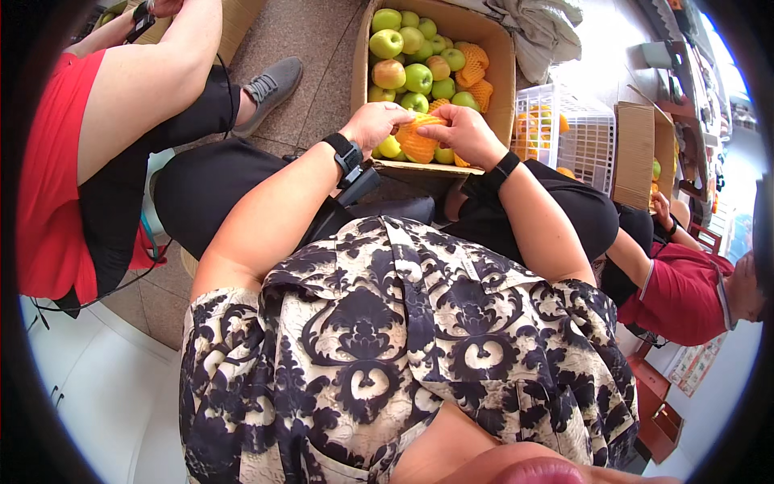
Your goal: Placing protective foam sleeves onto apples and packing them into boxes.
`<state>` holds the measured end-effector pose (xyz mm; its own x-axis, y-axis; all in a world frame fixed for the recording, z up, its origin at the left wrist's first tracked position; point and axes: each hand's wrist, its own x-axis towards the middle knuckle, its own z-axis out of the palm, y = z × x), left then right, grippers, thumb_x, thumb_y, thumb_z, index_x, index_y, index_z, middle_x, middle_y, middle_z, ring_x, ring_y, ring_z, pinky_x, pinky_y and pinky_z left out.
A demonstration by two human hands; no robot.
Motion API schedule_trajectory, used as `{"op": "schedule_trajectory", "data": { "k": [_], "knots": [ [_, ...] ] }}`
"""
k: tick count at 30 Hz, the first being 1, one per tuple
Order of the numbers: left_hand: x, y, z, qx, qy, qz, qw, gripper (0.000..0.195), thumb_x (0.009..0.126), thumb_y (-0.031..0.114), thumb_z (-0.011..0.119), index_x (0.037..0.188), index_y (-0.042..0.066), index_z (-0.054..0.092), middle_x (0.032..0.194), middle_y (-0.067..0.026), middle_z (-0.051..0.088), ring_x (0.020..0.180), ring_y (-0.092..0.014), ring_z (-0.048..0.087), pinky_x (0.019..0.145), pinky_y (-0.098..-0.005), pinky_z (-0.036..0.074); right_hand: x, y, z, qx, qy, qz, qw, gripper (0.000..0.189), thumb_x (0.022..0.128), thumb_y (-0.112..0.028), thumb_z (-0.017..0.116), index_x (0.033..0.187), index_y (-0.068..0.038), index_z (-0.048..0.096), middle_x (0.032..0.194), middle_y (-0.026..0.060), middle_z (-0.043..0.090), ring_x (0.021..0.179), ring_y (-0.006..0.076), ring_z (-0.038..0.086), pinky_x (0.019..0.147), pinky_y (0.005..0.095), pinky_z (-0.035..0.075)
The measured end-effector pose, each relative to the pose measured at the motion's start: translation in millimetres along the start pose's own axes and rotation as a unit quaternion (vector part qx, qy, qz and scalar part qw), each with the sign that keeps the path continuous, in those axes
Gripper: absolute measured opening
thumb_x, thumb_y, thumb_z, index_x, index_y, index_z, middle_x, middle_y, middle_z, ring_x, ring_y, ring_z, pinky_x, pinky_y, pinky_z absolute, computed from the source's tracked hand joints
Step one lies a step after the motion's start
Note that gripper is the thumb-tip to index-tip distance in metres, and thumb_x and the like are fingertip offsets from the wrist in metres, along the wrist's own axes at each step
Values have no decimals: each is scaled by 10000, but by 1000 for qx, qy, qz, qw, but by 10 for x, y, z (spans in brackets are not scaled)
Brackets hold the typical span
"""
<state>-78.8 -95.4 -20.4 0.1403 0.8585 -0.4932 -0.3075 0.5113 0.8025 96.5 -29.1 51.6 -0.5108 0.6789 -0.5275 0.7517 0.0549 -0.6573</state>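
An orange foam fruit net (418, 140) is held between both my hands, over the near side of a cardboard box (499, 136). My left hand (376, 126) pinches its upper left edge, and my right hand (468, 134) grips it from the right. The net bulges, but whether it has an apple inside I cannot tell. Below and beyond my hands, the box holds several green apples (418, 78), a few blushed red. More orange foam nets (473, 63) lie along its right side.
A white plastic basket (585, 145) with netted fruit stands right of the box, then another cardboard box (635, 151). A crumpled woven sack (538, 36) lies behind. One person in red (60, 181) sits at left, another person (677, 290) at right. A grey shoe (272, 94) rests on the tiled floor.
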Motion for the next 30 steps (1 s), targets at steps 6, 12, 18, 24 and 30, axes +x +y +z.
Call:
{"op": "schedule_trajectory", "data": {
  "k": [6, 12, 18, 24, 30],
  "knots": [
    [3, 4, 7, -202, -4, -92, 975, 177, 912, 214, 557, 1010, 70, 587, 925, -30, 607, 849, -127, 556, 763, -257, 437, 144, 332, 126, 111, 58, -89, 988, 398, 789, -173, 746, 1103, 2, 577, 894, 35, 628, 777, 94, 581, 697, 236, 481],
    [-65, 131, 80, -87, 86, -82, 989, 442, 920, 325, 575, 1246, 75, 409, 1162, -84, 531, 974, -225, 565, 845, -363, 477, 197, 193, 65, -78, 148, -144, 975, 400, 692, -173, 721, 1033, -2, 599, 946, 174, 647, 917, 302, 632, 820, 352, 491],
    [-48, 54, 57, -177, -66, -99, 977, 378, 909, 157, 581, 1247, 37, 464, 1116, -83, 581, 906, -167, 611, 794, -312, 514, 106, -52, 198, -32, 85, -180, 979, 421, 709, -222, 745, 1044, -1, 619, 966, 167, 656, 924, 303, 634, 826, 356, 495],
    [24, 62, 42, -126, 21, -85, 988, 292, 903, 100, 558, 1183, 41, 498, 1046, -84, 605, 916, -160, 612, 757, -284, 510, 221, 65, 67, -39, 73, -65, 994, 315, 771, -241, 681, 981, -7, 660, 926, 156, 676, 873, 279, 653, 784, 351, 507],
    [8, 64, 128, 31, 9, -98, 995, 248, 898, 147, 574, 1135, 83, 535, 1019, -49, 609, 903, -153, 606, 679, -257, 475, 252, -6, 95, -45, 70, -127, 988, 261, 815, -236, 638, 948, -13, 668, 891, 155, 680, 854, 262, 658, 771, 350, 504]
  ]
}}
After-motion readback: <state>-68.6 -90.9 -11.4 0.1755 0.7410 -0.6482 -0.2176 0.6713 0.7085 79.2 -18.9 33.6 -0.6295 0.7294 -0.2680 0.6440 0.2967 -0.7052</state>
